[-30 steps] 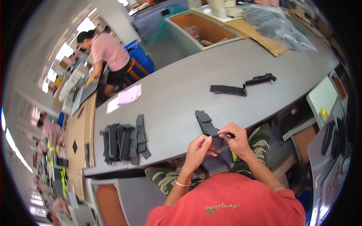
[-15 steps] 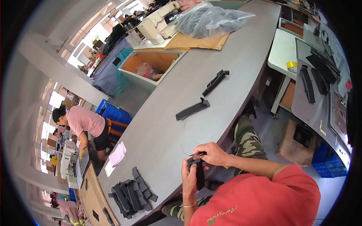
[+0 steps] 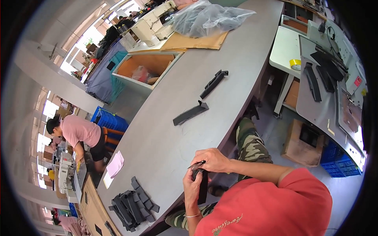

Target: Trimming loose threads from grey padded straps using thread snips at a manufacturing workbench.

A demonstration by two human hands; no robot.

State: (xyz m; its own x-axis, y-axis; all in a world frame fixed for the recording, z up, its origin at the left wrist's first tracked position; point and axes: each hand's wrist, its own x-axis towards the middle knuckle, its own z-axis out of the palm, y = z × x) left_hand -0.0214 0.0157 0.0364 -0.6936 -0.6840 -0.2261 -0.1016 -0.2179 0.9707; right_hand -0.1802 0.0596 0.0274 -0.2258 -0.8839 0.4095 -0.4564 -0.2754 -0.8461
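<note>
Close to the table's near edge, my left hand (image 3: 191, 185) is closed on a black fabric strip (image 3: 203, 189) that hangs down beside it. Over the strip's upper end, my right hand (image 3: 214, 160) grips small thread snips (image 3: 196, 165), their pointed metal tips just above my left fingers. Whether the blades touch the strip I cannot tell. Farther along the table lie a flat black piece (image 3: 191, 113) with a curled end and a narrower folded black piece (image 3: 214, 84). A pile of black strips (image 3: 132, 205) lies to the left of my hands.
Pink and white papers (image 3: 114, 165) lie at the grey table's (image 3: 157, 141) left edge. A clear plastic bag (image 3: 210, 19) on cardboard is at the far end. Rightward stands a second workbench with yellow tape (image 3: 295, 64) and black pieces. A person in pink (image 3: 81, 133) bends at the left.
The whole view has shifted slightly, so the table and its pieces appear farther left. Both hands stay together at the strip, and the snips' metal tips show more clearly now.
</note>
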